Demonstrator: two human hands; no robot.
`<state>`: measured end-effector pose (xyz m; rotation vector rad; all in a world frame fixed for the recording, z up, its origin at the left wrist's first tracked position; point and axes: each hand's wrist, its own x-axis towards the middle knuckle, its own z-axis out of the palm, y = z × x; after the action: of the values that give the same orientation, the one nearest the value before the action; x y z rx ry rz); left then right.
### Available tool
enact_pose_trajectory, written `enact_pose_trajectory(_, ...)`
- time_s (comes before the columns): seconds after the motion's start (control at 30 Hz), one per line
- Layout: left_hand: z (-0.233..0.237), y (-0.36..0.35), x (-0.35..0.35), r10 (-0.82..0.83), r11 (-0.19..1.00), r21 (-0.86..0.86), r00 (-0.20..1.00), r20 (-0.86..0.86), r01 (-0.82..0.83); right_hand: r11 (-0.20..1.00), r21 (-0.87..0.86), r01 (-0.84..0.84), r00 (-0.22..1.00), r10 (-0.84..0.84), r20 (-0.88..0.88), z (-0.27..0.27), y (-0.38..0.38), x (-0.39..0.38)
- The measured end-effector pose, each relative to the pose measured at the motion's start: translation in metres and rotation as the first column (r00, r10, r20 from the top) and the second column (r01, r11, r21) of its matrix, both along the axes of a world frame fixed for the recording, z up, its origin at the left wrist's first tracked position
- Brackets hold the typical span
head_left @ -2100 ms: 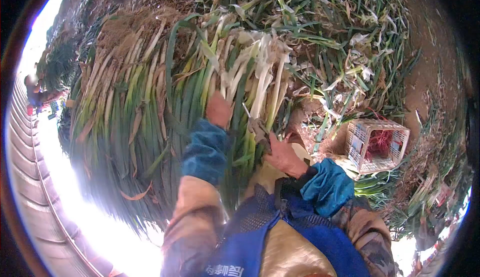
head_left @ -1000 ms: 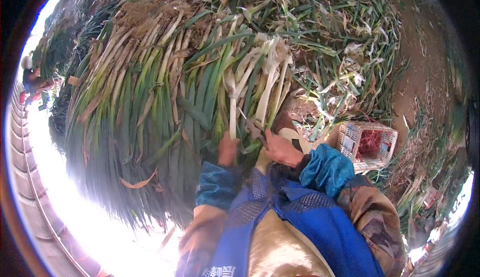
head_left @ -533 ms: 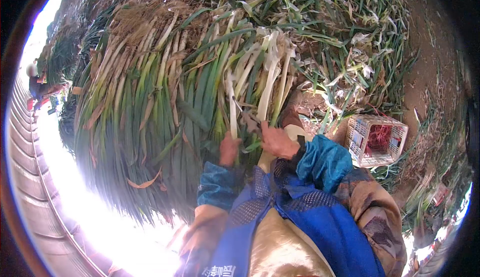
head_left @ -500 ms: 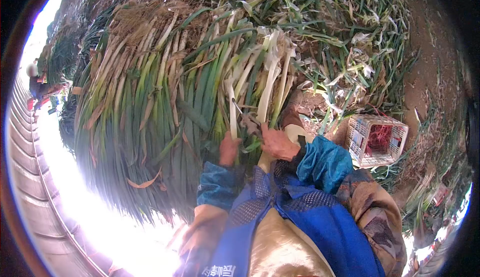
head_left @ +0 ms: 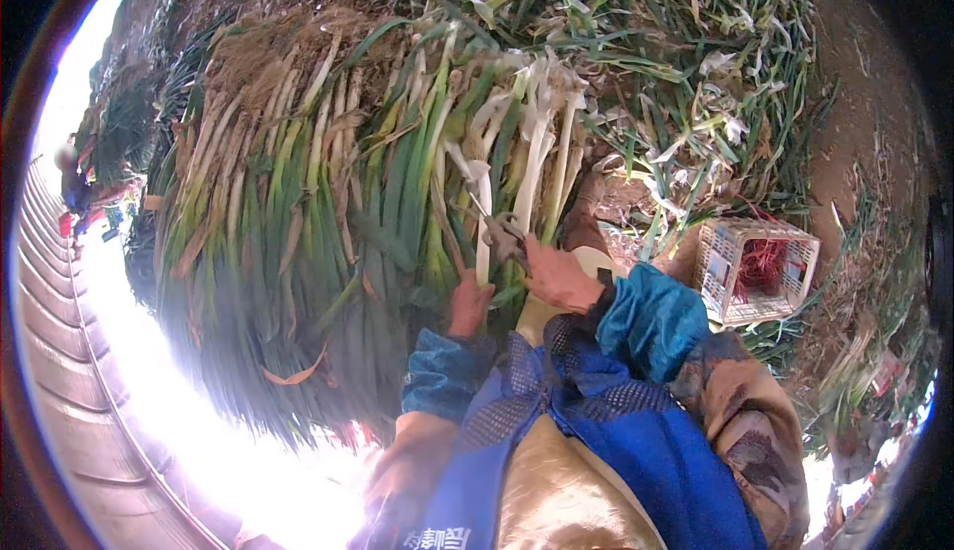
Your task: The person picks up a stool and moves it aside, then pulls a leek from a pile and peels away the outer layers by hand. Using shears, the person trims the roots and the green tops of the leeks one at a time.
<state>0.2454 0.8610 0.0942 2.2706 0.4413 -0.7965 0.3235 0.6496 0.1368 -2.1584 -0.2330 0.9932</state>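
Note:
My left hand (head_left: 470, 306) is closed around a green onion (head_left: 483, 254), whose white end points up and away from me. Closed too, my right hand (head_left: 558, 277) grips a pair of scissors (head_left: 506, 236). The blades reach toward the upper left, overlapping the onion's white stalk above my left hand. Just beyond, several pale peeled green onions (head_left: 537, 148) lie side by side, right of the big heap of unpeeled green onions (head_left: 298, 222), which have roots at the far end and long green leaves toward me.
A white plastic basket (head_left: 709, 262) with red strings (head_left: 761, 270) inside stands on its side at the right. Stripped leaves and peelings (head_left: 686, 83) cover the ground at the upper right. Far left, a person (head_left: 75, 184) is near more onions, beside a ribbed wall (head_left: 60, 336).
The onion and my left hand have shifted slightly right. My right hand has brought the scissors higher, and their blades now overlap the white stalk. The basket sits slightly farther right in view.

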Motion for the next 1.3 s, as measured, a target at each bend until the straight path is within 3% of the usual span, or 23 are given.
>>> enact_pose_trajectory(0.07, -0.006, -0.001, 0.000, -0.007, 1.000, 0.011, 1.000, -0.008, 0.007, 1.000, -0.012, 0.005, 1.000, -0.005, -0.005, -0.014, -0.009, -0.010)
enact_pose_trajectory(0.17, -0.007, 0.003, 0.008, 0.004, 1.000, -0.016, 1.000, -0.012, -0.004, 1.000, 0.010, 0.030, 0.983, -0.031, 0.183, -0.034, -0.004, -0.001)
enact_pose_trajectory(0.33, -0.012, 0.010, 0.014, 0.041, 0.994, -0.103, 0.998, 0.056, -0.035, 0.999, -0.028, 0.039, 0.993, -0.035, 0.115, -0.033, 0.008, 0.010)
enact_pose_trajectory(0.43, -0.013, 0.012, 0.017, 0.197, 0.934, -0.297, 0.979, -0.044, -0.201, 0.997, -0.022, 0.067, 0.988, -0.064, 0.141, -0.038, 0.016, 0.020)
enact_pose_trajectory(0.53, -0.008, 0.017, 0.024, 0.265, 0.873, -0.379, 0.951, -0.158, -0.306, 0.999, -0.002, 0.045, 0.985, -0.044, 0.165, -0.040, 0.022, 0.035)
enact_pose_trajectory(0.63, 0.009, 0.013, 0.025, 0.382, 0.792, -0.429, 0.900, -0.209, -0.435, 0.997, 0.034, 0.063, 0.978, -0.068, 0.195, -0.039, 0.020, 0.032)
enact_pose_trajectory(0.73, 0.016, 0.016, 0.011, 0.433, 0.686, -0.350, 0.745, -0.508, -0.638, 0.998, 0.032, 0.054, 0.991, -0.058, 0.122, -0.022, 0.001, 0.014)
enact_pose_trajectory(0.83, -0.003, 0.020, -0.001, 0.455, 0.594, -0.404, 0.704, -0.545, -0.696, 0.998, 0.052, 0.018, 0.997, -0.022, 0.068, -0.015, -0.013, 0.004)
enact_pose_trajectory(0.87, 0.003, 0.016, 0.004, 0.448, 0.618, -0.412, 0.731, -0.515, -0.669, 0.998, 0.065, 0.005, 0.998, -0.009, 0.063, -0.017, -0.015, 0.008)
enact_pose_trajectory(0.9, 0.009, 0.012, 0.008, 0.441, 0.643, -0.417, 0.756, -0.484, -0.643, 0.999, -0.031, -0.027, 0.999, 0.028, 0.041, -0.022, -0.013, 0.015)
enact_pose_trajectory(0.97, 0.001, 0.008, 0.013, 0.344, 0.755, -0.419, 0.848, -0.403, -0.505, 0.996, -0.015, 0.085, 0.980, -0.080, 0.181, -0.033, -0.010, 0.034)
enact_pose_trajectory(1.0, -0.011, 0.008, 0.011, 0.328, 0.754, -0.444, 0.863, -0.383, -0.484, 0.990, -0.001, 0.142, 0.960, -0.138, 0.246, -0.038, -0.009, 0.041)
enact_pose_trajectory(1.03, -0.006, 0.001, 0.018, 0.312, 0.753, -0.467, 0.876, -0.368, -0.464, 0.992, -0.065, 0.104, 0.991, -0.098, 0.088, -0.033, -0.005, 0.044)
enact_pose_trajectory(1.1, 0.009, -0.010, 0.033, 0.302, 0.724, -0.482, 0.856, -0.421, -0.493, 0.999, -0.008, 0.032, 0.994, -0.030, 0.106, -0.023, -0.004, 0.025)
enact_pose_trajectory(1.17, -0.053, 0.002, 0.019, 0.174, 0.866, -0.430, 0.961, -0.217, -0.254, 0.996, 0.079, 0.050, 0.998, -0.053, 0.035, -0.011, -0.011, 0.025)
enact_pose_trajectory(1.23, -0.069, 0.001, 0.023, -0.058, 0.961, -0.277, 0.988, -0.140, 0.017, 0.993, -0.026, 0.115, 0.993, -0.114, 0.042, -0.031, -0.028, 0.027)
enact_pose_trajectory(1.3, -0.039, -0.017, 0.066, -0.349, 0.937, -0.079, 0.909, -0.227, 0.340, 0.992, -0.067, 0.110, 0.994, -0.108, 0.026, -0.045, -0.038, 0.029)
